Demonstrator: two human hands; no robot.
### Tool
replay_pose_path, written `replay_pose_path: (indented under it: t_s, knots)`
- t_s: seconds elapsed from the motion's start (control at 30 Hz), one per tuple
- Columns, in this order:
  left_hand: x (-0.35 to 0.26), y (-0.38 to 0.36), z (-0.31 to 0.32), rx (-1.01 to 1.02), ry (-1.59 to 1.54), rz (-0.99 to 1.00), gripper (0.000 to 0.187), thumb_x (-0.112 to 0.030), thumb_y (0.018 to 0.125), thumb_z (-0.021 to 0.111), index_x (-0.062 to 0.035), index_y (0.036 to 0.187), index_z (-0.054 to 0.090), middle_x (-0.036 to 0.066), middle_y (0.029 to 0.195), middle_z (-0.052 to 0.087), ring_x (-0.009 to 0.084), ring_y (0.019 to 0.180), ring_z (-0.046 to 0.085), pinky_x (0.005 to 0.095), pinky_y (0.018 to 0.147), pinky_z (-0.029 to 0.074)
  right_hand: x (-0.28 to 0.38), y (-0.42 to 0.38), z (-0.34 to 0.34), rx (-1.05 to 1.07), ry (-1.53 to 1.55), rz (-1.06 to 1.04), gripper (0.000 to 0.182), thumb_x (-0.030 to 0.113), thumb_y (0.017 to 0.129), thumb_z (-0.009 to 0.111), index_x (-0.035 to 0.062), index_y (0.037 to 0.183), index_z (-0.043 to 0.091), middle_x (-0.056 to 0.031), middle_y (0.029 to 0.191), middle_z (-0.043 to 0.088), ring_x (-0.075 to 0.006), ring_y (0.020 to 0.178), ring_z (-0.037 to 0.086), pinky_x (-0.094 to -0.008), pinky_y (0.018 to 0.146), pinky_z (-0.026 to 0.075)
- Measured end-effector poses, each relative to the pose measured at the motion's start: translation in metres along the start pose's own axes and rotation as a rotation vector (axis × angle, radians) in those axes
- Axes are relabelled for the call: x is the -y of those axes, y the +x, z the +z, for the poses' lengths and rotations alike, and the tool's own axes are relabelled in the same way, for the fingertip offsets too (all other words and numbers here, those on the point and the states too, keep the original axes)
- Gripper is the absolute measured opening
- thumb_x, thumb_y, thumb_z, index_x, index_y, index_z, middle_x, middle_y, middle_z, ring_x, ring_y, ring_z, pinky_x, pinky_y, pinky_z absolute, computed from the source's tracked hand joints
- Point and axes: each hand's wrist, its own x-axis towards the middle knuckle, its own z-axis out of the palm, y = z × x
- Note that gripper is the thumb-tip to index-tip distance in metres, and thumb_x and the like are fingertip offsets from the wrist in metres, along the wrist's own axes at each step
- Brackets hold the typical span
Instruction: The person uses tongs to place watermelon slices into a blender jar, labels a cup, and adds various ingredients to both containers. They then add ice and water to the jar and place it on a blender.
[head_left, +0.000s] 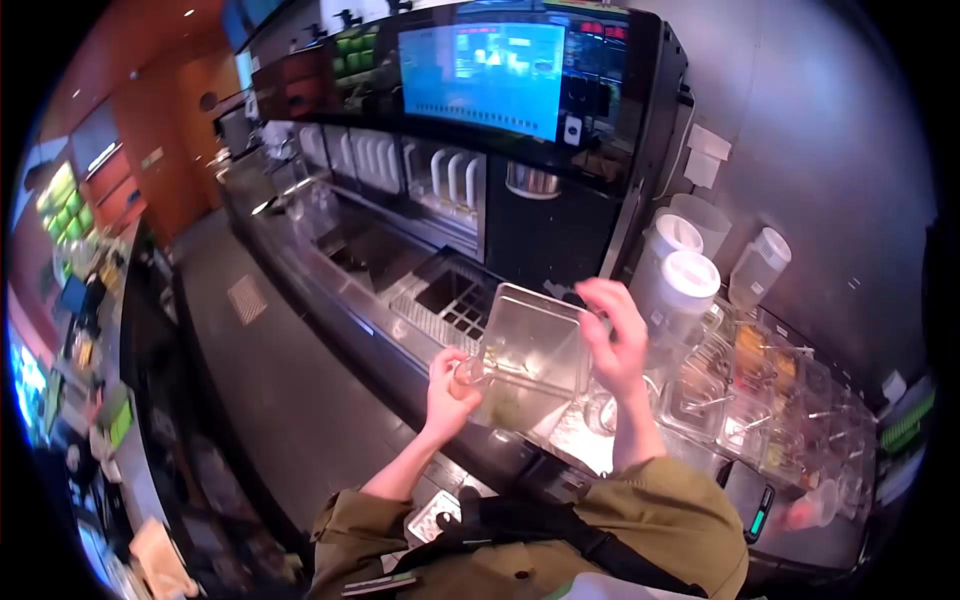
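Note:
A clear rectangular container [535, 345] is tilted in front of me, with a little green matter low inside it. At its lower left side, my left hand [452, 392] is closed on it; a small round clear part shows by the fingers, too unclear to name. My right hand [617, 335] is raised at the container's right edge, thumb and fingers apart and curved, holding nothing visible. Whether its thumb touches the edge is unclear.
Behind the container lies a sink counter with a metal grid [465, 310]. White-lidded pitchers [690, 285] stand to the right, beyond several clear tubs of ingredients [755, 365]. A dark device with a green display [760, 515] is at lower right. A wide screen [485, 75] hangs above.

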Motion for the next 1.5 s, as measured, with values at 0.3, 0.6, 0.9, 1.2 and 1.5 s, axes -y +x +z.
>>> replay_pose_path:
  t_s: [0.3,0.6,0.9,1.2,1.5]
  knots:
    - [0.145,0.191,0.013,0.072,-0.205,-0.105,0.049,0.006,0.053,0.059,-0.0011,0.101,0.047,0.008,0.104,0.042,0.0201,0.101,0.043,0.0278,0.087,0.035,-0.048,0.185,0.078,-0.161,-0.928,-0.38,0.018,0.015,0.067,0.063,0.0057,0.07,0.049,-0.0117,0.117,0.051,-0.0325,0.114,0.039,-0.0446,0.095,0.025]
    - [0.188,0.265,0.039,0.333,-0.324,0.102,0.052,0.014,0.061,0.054,-0.002,0.109,0.042,0.004,0.091,0.053,0.0131,0.078,0.054,0.0225,0.07,0.045,-0.07,0.218,0.099,-0.319,-1.264,-0.348,0.023,0.019,0.067,0.062,0.0076,0.059,0.043,-0.0098,0.111,0.056,-0.0332,0.113,0.042,-0.0433,0.098,0.02]
    - [0.205,0.253,0.055,0.376,-0.518,-0.061,0.066,0.02,0.057,0.052,-0.0058,0.114,0.03,0.008,0.108,0.049,0.0134,0.089,0.052,0.0212,0.074,0.044,-0.06,0.218,0.114,-0.259,-1.327,-0.187,0.026,0.025,0.068,0.064,0.0075,0.071,0.045,-0.0139,0.114,0.052,-0.0343,0.117,0.035,-0.0445,0.1,0.014]
    - [0.19,0.249,0.03,0.371,0.274,0.015,0.081,-0.019,0.062,0.067,0.0067,0.124,0.022,0.029,0.126,0.023,0.0385,0.117,0.023,0.0428,0.101,0.017,-0.158,-0.043,0.102,-0.983,-0.818,0.75,0.028,0.015,0.079,0.055,0.0004,0.101,0.049,-0.0091,0.087,0.054,-0.0168,0.08,0.051,-0.0294,0.072,0.042]
    - [0.261,0.274,-0.102,0.333,0.233,-0.279,0.054,-0.03,0.08,0.058,-0.003,0.123,0.039,0.014,0.127,0.038,0.0248,0.118,0.034,0.0396,0.101,0.02,-0.324,-0.146,0.114,-0.753,-1.018,1.022,0.055,0.03,0.07,0.063,-0.0034,0.11,0.045,-0.024,0.101,0.054,-0.0366,0.094,0.052,-0.0392,0.082,0.04]
